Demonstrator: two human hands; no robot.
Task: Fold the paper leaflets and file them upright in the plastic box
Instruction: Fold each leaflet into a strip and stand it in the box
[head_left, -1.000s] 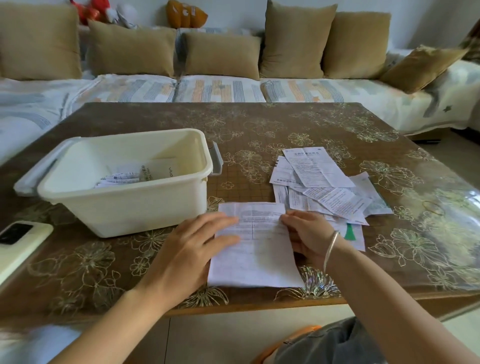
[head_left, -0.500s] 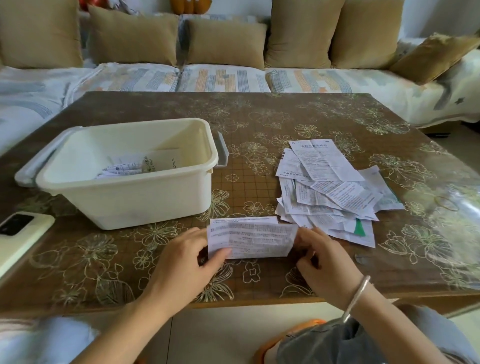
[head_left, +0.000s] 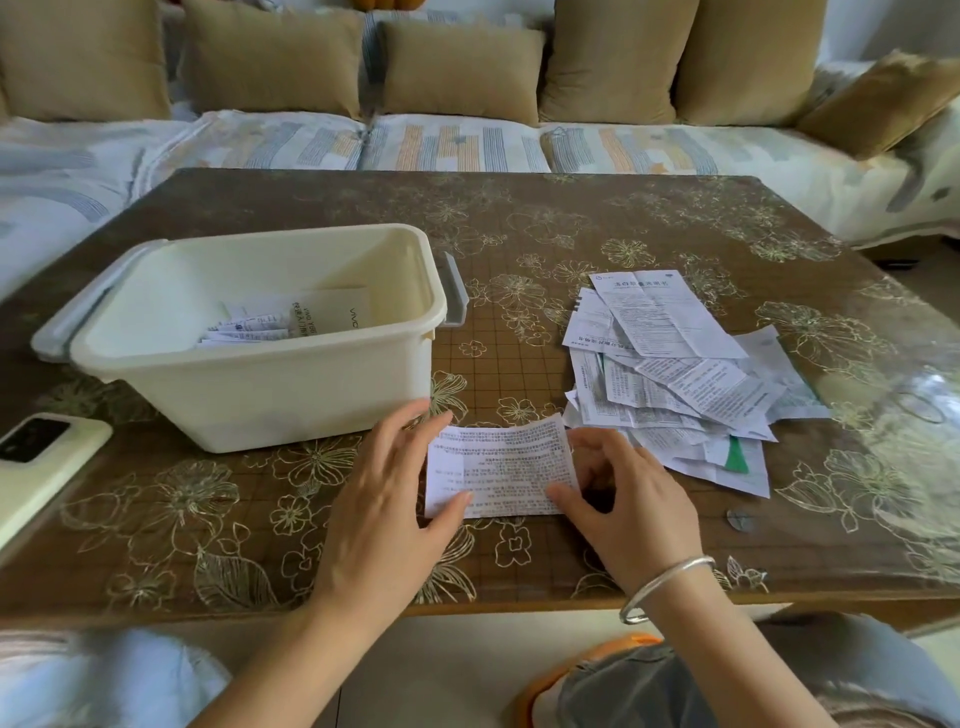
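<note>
Lowered since a moment ago, the folded leaflet (head_left: 501, 470) lies on the table (head_left: 208, 525), just right of the plastic box (head_left: 260, 395). I see my left hand (head_left: 384, 509) spread, thumb pressing its left edge; my right hand (head_left: 628, 509) pinches its right edge.

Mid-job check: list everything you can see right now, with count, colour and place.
plastic box: one, cream, left-centre of the table
filed leaflets: several, white, inside the box; exact count unclear
folded leaflet: one, white with print, near edge, between the hands
loose leaflets: one pile, white, one with a green mark, right of the box
phone: one, pale with a dark camera block, left edge of the table
table: one, brown with gold flowers
cushions: six, tan, on the sofa behind
bracelet: one, silver, right wrist
left hand: thumb on the leaflet's near-left corner
right hand: pinches the leaflet's right edge
</note>
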